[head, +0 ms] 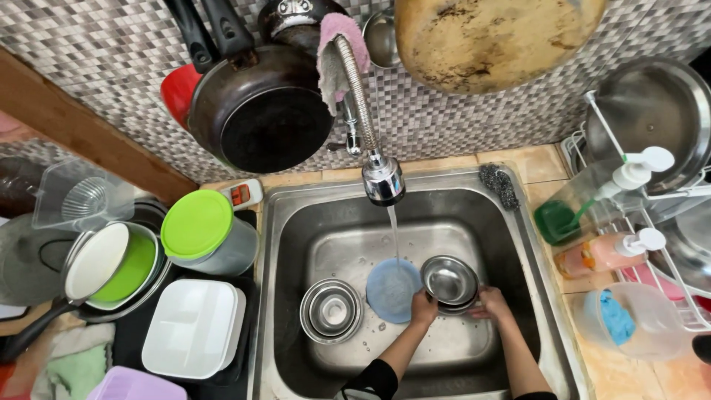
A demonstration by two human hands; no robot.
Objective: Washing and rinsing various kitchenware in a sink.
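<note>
A steel sink (296,244) is set in a tiled tabletop (533,167) under a wall of small mosaic tiles (96,67). Water runs from the tap (383,178) onto a blue lid (389,292) in the basin. The left hand (424,307) and the right hand (490,302) both grip the rim of a steel bowl (449,280), fingers closed around it, just beside the lid. A stack of bowls (331,311) stands near. Dark pans (259,104) hang above.
</note>
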